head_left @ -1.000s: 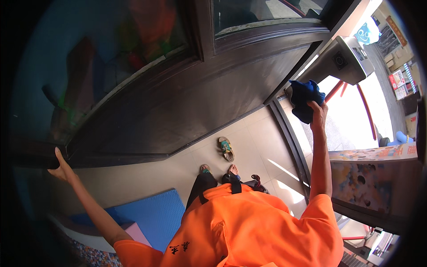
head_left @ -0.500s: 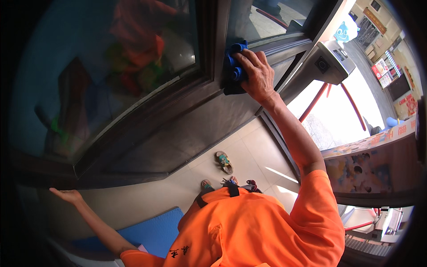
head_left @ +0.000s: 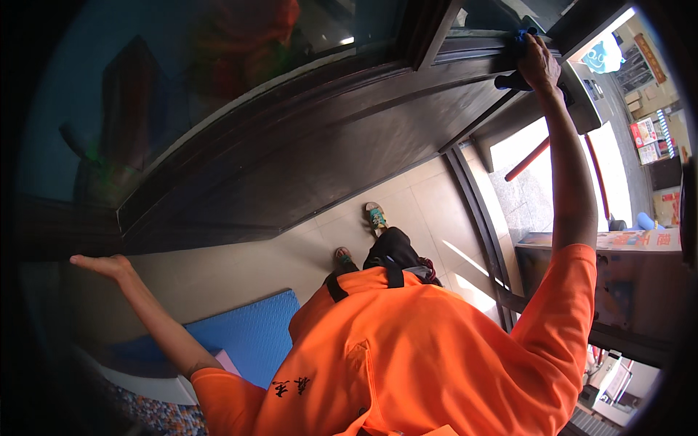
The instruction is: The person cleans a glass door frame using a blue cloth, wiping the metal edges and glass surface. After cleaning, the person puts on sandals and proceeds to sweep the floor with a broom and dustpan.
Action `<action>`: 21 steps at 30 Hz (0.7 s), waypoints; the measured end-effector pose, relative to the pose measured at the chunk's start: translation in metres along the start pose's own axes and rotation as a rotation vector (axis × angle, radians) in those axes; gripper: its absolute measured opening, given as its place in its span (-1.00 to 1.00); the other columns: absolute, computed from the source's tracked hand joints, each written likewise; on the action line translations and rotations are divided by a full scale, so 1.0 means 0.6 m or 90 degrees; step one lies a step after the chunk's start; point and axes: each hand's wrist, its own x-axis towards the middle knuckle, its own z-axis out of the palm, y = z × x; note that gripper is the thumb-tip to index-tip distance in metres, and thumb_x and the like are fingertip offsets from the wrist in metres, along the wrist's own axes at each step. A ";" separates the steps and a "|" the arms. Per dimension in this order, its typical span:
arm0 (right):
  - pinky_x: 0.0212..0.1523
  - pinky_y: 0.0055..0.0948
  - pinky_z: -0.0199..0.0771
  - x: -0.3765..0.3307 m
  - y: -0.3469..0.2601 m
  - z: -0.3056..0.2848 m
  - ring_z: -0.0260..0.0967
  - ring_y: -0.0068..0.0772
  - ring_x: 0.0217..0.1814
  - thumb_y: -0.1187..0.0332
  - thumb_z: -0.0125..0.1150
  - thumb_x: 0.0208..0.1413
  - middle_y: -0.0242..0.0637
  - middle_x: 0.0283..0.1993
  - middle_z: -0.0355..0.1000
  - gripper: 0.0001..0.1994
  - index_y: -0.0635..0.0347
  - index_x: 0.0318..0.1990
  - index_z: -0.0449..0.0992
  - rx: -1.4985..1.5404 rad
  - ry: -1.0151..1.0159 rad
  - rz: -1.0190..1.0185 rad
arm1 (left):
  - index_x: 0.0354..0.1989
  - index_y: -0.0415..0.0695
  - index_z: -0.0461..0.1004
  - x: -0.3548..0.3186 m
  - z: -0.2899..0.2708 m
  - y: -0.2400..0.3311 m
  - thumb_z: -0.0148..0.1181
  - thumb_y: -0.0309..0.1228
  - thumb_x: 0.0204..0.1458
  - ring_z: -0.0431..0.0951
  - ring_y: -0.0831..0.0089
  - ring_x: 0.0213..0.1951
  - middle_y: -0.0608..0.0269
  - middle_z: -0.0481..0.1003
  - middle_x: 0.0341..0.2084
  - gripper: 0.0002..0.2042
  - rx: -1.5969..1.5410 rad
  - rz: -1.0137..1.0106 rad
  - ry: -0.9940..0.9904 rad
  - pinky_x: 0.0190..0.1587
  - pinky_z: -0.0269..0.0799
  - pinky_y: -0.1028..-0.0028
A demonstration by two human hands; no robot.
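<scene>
The right hand [head_left: 539, 65], its fingers bent and closed over a dark blue cloth [head_left: 521, 38], lies with the cloth against the frame rail below the glass of the dark door [head_left: 327, 160], near the upper right corner of the view. The left hand [head_left: 102, 266], at the far left, is held open with the palm turned up and the fingers extended, just beside the lower edge of the same door; whether the fingertips touch that edge cannot be told. A blue mat [head_left: 251, 330] lies below the left forearm.
</scene>
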 end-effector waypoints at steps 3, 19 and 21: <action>-0.01 -0.06 0.37 0.013 0.047 0.026 0.31 -0.03 0.11 0.29 0.06 0.00 -0.30 0.16 0.29 -0.58 -0.04 0.09 0.34 -0.040 0.007 -0.026 | 0.31 -0.30 -0.33 0.008 -0.001 -0.019 -0.40 0.29 0.05 -0.24 0.14 0.35 -0.11 -0.31 0.32 -0.09 0.027 0.008 0.016 0.36 -0.31 0.24; -0.03 -0.11 0.40 0.008 0.021 0.011 0.34 0.02 0.06 0.43 0.05 -0.08 -0.22 0.16 0.28 -0.52 0.05 0.10 0.31 -0.049 0.018 -0.029 | 0.31 -0.30 -0.32 0.030 -0.003 -0.038 -0.42 0.26 0.09 -0.15 0.08 0.33 -0.14 -0.27 0.31 -0.12 0.008 0.082 0.004 0.34 -0.20 0.24; -0.03 -0.12 0.40 0.006 0.028 0.013 0.33 0.01 0.07 0.43 0.05 -0.08 -0.22 0.17 0.28 -0.51 0.05 0.12 0.30 -0.048 0.033 -0.040 | 0.31 -0.31 -0.28 0.029 0.001 -0.039 -0.42 0.26 0.09 -0.14 0.08 0.32 -0.15 -0.24 0.31 -0.13 -0.004 0.075 0.004 0.34 -0.19 0.24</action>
